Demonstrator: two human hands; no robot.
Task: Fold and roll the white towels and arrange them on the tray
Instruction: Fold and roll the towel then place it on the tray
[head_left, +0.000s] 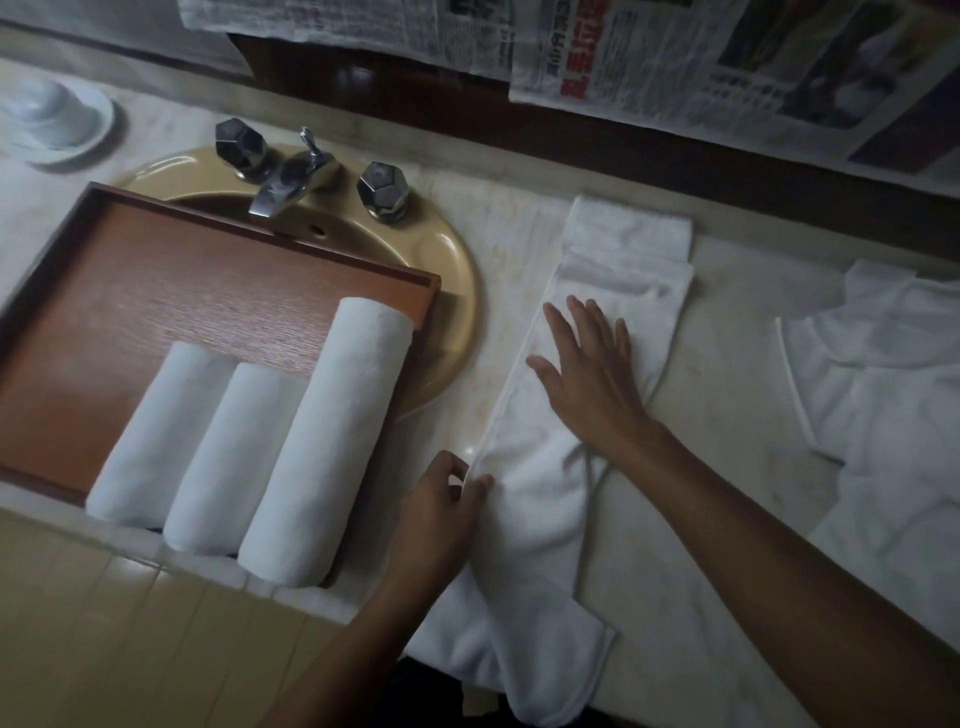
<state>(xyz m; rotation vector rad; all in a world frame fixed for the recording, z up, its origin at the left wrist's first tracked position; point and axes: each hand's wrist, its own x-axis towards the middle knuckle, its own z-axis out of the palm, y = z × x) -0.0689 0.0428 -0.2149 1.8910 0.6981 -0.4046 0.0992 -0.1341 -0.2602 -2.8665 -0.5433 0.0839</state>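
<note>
Head view: three rolled towels (244, 457) on tray (156, 291); left grip (441, 499) pinches folded towel (527, 525), right grip (587, 374) presses, flat.

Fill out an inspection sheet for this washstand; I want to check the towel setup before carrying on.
Surface: pale stone counter, the tray laid partly over the sink.
Job's things: three rolled towels side by side in the brown tray; a long towel folded in a strip on the counter; loose towels heaped at the right.
Clutter: upturned cup on a saucer, far left.
Grips: left hand pinches the long towel's edge; right hand rests flat on it.
Cables: nothing seen.
Surroundings: beige sink with tap; newspapers hang behind.
</note>
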